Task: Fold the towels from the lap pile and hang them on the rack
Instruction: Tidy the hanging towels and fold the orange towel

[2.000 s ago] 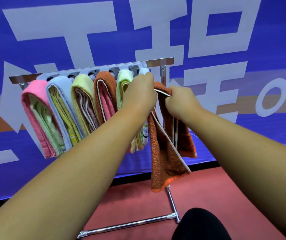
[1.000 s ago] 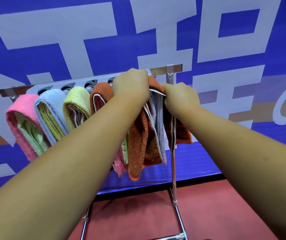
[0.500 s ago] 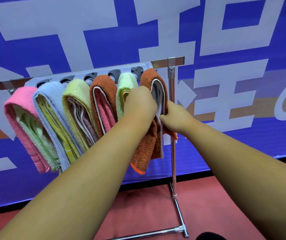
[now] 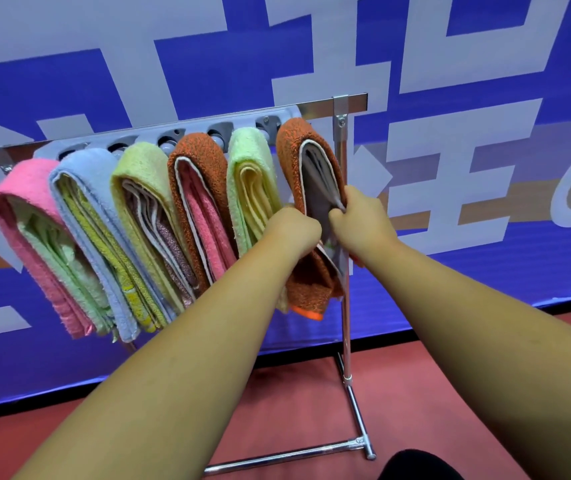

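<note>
Right of centre, the left hand [image 4: 292,233] and the right hand [image 4: 360,223] both pinch the hanging layers of the orange towel [image 4: 291,150], draped at the right end of the rack [image 4: 345,327] beside the other folded towels [image 4: 145,209], apparently tugging its ends level so it hangs neatly.
</note>
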`<state>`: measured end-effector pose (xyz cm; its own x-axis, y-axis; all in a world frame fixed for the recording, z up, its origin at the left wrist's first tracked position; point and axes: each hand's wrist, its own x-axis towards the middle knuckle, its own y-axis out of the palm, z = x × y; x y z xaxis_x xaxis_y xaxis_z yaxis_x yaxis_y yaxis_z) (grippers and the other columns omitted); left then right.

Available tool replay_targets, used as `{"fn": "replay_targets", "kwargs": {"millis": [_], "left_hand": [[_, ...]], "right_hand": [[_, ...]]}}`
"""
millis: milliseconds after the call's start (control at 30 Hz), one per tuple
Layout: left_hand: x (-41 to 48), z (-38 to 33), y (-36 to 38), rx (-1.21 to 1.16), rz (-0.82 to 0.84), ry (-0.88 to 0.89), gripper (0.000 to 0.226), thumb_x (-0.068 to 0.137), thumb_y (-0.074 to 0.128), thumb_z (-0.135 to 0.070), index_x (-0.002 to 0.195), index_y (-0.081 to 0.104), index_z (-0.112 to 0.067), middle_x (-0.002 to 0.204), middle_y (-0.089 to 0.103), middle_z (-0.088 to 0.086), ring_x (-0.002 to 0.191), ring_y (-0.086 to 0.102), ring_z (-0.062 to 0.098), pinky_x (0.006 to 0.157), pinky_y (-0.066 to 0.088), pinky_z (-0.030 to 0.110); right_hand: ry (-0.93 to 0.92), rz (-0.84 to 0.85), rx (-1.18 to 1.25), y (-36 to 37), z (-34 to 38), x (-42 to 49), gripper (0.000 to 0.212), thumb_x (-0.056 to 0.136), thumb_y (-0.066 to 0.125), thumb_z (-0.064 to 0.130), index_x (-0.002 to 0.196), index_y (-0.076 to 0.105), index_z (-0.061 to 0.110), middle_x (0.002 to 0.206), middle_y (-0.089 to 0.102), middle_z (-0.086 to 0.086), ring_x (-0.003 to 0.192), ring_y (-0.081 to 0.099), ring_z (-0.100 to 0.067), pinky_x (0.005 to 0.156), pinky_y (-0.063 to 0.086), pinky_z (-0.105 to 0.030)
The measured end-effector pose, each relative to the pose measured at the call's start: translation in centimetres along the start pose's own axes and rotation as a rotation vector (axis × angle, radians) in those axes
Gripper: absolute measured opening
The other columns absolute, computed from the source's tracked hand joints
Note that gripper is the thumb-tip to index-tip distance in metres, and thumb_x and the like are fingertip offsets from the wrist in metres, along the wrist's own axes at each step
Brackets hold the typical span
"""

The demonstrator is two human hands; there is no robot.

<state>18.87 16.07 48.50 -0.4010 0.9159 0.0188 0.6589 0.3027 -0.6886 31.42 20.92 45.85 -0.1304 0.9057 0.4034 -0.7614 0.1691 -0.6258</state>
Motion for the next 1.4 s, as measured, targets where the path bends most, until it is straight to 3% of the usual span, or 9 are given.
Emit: {"fn": "replay_targets", "kwargs": {"millis": [200, 400, 533, 733, 867, 1033, 1200, 1333, 1400], "left_hand": [[-0.1, 0.6, 4.3, -0.146, 0.113, -0.056, 0.032, 0.102, 0.047, -0.011, 0.125, 0.066, 0.003, 0.13, 0.067, 0.027, 0.116, 0.068, 0.041, 0.092, 0.06, 0.04], [0.6, 1.5, 5.5, -0.188, -0.094, -0.091, 0.037, 0.096, 0.053, -0.01, 0.129, 0.061, 0.005, 0.124, 0.069, 0.019, 0.116, 0.068, 0.037, 0.066, 0.04, 0.024], [0.7, 3.3, 5.4, -0.145, -0.168, -0.039, 0.034, 0.093, 0.058, -0.012, 0.123, 0.063, 0.004, 0.123, 0.071, 0.025, 0.115, 0.068, 0.042, 0.086, 0.051, 0.036], [0.1, 5.7, 5.1, -0.081, -0.251, 0.03, 0.029, 0.096, 0.054, -0.008, 0.123, 0.06, -0.001, 0.12, 0.071, 0.024, 0.11, 0.067, 0.044, 0.079, 0.045, 0.033], [-0.3, 6.8, 4.7, -0.023, -0.316, 0.066, 0.017, 0.097, 0.057, -0.01, 0.112, 0.062, -0.003, 0.103, 0.072, 0.02, 0.096, 0.068, 0.042, 0.073, 0.049, 0.037], [-0.3, 7.8, 3.5, 0.059, -0.324, 0.06, 0.014, 0.095, 0.057, -0.009, 0.108, 0.06, -0.004, 0.095, 0.069, 0.015, 0.08, 0.064, 0.037, 0.07, 0.047, 0.036], [-0.7, 8.4, 2.9, 0.071, -0.288, 0.055, 0.015, 0.094, 0.052, -0.009, 0.109, 0.054, -0.008, 0.07, 0.06, 0.0, 0.047, 0.057, 0.014, 0.037, 0.043, 0.025], [-1.1, 7.9, 3.8, 0.193, -0.213, 0.137, 0.018, 0.091, 0.056, -0.021, 0.107, 0.057, -0.013, 0.094, 0.071, 0.012, 0.079, 0.069, 0.038, 0.07, 0.059, 0.041], [-1.4, 7.8, 4.1, 0.212, -0.146, 0.177, 0.021, 0.092, 0.057, -0.023, 0.111, 0.057, -0.015, 0.101, 0.073, 0.018, 0.083, 0.074, 0.042, 0.072, 0.063, 0.05]], "right_hand": [[-0.063, -0.13, -0.179, -2.3, -1.4, 0.3, 0.015, 0.094, 0.05, 0.02, 0.107, 0.055, 0.017, 0.093, 0.06, -0.009, 0.083, 0.055, -0.038, 0.066, 0.04, -0.038], [-0.122, -0.143, -0.255, -3.2, -1.7, -0.3, 0.006, 0.094, 0.051, 0.021, 0.099, 0.048, 0.021, 0.087, 0.055, -0.003, 0.079, 0.052, -0.034, 0.063, 0.037, -0.036], [-0.124, -0.105, -0.234, -1.6, -1.8, -0.8, 0.01, 0.093, 0.052, 0.022, 0.102, 0.052, 0.017, 0.087, 0.056, -0.005, 0.079, 0.051, -0.036, 0.063, 0.038, -0.038], [-0.105, -0.075, -0.068, 1.8, -1.5, -2.3, 0.013, 0.093, 0.056, 0.028, 0.102, 0.049, 0.021, 0.09, 0.061, -0.002, 0.08, 0.057, -0.032, 0.062, 0.045, -0.04], [0.053, 0.045, 0.074, 4.1, -1.4, -3.3, 0.04, 0.087, 0.071, 0.035, 0.107, 0.038, 0.022, 0.088, 0.06, 0.0, 0.075, 0.06, -0.024, 0.057, 0.049, -0.04], [0.183, -0.023, 0.021, 4.8, -2.9, -3.5, 0.028, 0.094, 0.063, 0.026, 0.106, 0.039, 0.017, 0.089, 0.061, -0.006, 0.073, 0.059, -0.029, 0.054, 0.046, -0.039], [0.218, -0.093, 0.065, 4.0, -3.8, -3.0, 0.029, 0.09, 0.064, 0.029, 0.108, 0.044, 0.018, 0.096, 0.063, -0.006, 0.082, 0.062, -0.031, 0.063, 0.053, -0.044], [0.202, 0.049, 0.166, 4.8, -3.5, -3.8, 0.036, 0.084, 0.068, 0.027, 0.112, 0.045, 0.023, 0.09, 0.066, -0.001, 0.072, 0.067, -0.025, 0.054, 0.054, -0.038], [0.201, 0.174, 0.272, 5.4, -3.2, -4.4, 0.04, 0.085, 0.069, 0.025, 0.12, 0.049, 0.028, 0.089, 0.073, -0.001, 0.067, 0.072, -0.025, 0.053, 0.058, -0.034]]}}
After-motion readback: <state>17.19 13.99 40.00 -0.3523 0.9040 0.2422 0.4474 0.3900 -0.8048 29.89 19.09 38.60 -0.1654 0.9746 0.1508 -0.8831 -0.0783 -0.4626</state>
